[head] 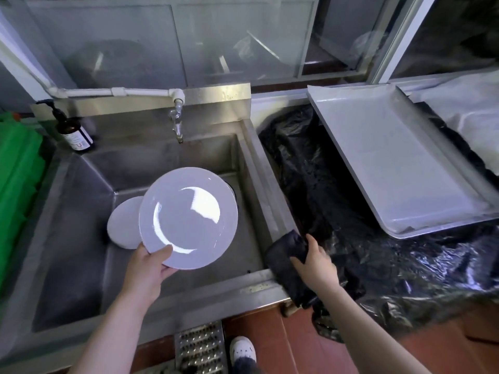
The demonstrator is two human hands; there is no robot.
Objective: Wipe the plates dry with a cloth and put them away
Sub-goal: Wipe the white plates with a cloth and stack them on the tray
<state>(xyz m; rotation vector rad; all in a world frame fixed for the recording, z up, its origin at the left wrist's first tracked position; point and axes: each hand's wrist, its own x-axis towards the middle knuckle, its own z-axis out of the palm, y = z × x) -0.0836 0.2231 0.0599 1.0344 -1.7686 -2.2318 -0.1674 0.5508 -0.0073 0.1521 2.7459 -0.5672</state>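
My left hand (151, 268) grips the near rim of a white plate (189, 220), thumb on its face, and holds it tilted over the steel sink (259, 168). A second white plate (122, 224) lies in the sink behind it, partly hidden, and the edge of another plate (231, 188) peeks out at the held plate's far right. On the sink's right rim lies a dark folded cloth (286, 255). My right hand (313, 263) grasps it, fingers curled over its near edge.
A tap (176, 125) juts over the sink's back. A brown pump bottle (73, 130) stands at the back left beside a green crate (19, 168). Right of the sink, black plastic sheeting (324, 190) covers the counter, with a large metal tray (397, 163) on it.
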